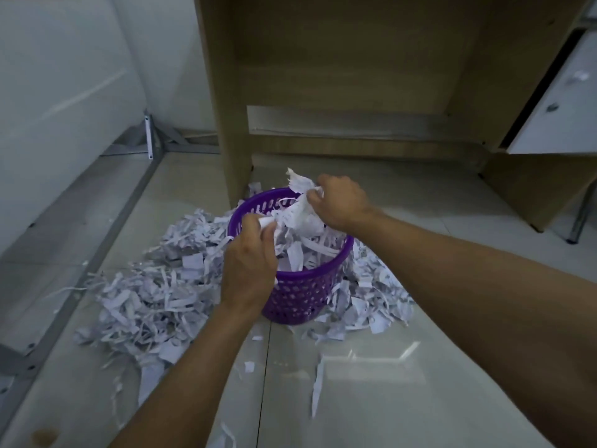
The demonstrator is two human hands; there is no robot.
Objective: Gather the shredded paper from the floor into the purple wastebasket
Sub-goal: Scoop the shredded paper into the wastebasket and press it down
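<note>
Both hands are holding one bundle of white shredded paper strips (pixel 295 218) over the round purple perforated plastic wastebasket (pixel 297 292); the left hand (pixel 250 266) is pinching its near end, the right hand (pixel 342 202) is clutching the far end; more shreds are lying heaped on the pale tiled floor (pixel 403 367) around the basket; being light, soft and loose, strips likely need scooping in wide, bunched handfuls.
</note>
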